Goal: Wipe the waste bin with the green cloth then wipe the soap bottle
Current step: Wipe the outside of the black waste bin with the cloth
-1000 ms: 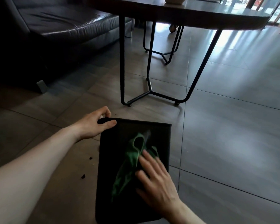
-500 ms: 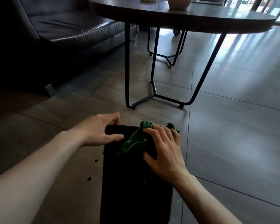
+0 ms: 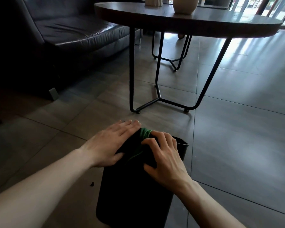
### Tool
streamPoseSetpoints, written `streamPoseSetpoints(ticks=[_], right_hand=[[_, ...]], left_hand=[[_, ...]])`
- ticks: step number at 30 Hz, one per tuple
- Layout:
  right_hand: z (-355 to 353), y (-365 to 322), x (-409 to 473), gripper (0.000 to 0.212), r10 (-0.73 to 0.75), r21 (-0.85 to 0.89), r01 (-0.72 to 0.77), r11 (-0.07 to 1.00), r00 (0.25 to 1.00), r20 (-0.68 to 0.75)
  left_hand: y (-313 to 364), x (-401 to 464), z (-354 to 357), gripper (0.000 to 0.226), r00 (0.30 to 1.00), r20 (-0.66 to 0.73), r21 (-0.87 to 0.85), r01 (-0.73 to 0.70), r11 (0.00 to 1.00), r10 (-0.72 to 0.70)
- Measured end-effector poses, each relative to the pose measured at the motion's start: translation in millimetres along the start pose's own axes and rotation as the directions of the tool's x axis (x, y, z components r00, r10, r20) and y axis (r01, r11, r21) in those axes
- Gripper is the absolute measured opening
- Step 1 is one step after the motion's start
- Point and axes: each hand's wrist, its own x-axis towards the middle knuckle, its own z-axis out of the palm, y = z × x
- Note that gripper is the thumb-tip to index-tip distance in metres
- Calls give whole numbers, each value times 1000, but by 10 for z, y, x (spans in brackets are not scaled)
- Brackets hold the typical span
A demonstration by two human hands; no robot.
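Observation:
The black waste bin (image 3: 135,191) lies on its side on the floor, its mouth pointing away from me. My left hand (image 3: 110,143) rests flat on the bin's upper left part near the rim, fingers together. My right hand (image 3: 164,155) presses the green cloth (image 3: 144,134) against the bin's side close to the rim; only a bunched bit of cloth shows between the two hands. No soap bottle is in view.
A round dark table (image 3: 187,20) on thin black metal legs (image 3: 132,71) stands just beyond the bin, with a pale vase (image 3: 185,4) on it. A dark leather sofa (image 3: 69,35) fills the left. Small dark crumbs (image 3: 92,184) lie on the tiled floor.
My right hand has slid the green cloth from the middle of the bin's side up to the rim. My left hand has shifted right along the rim, and the view has tilted up.

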Motion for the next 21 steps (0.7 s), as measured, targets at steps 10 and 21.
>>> streamPoseSetpoints(ticks=[10, 21], right_hand=[[77, -82, -15, 53, -60, -131, 61, 989, 998, 10], [826, -224, -1233, 18, -571, -293, 626, 723, 780, 256]], left_hand=[[-125, -92, 105, 103, 997, -74, -32, -10, 999, 7], [-130, -105, 156, 101, 989, -145, -83, -16, 996, 4]])
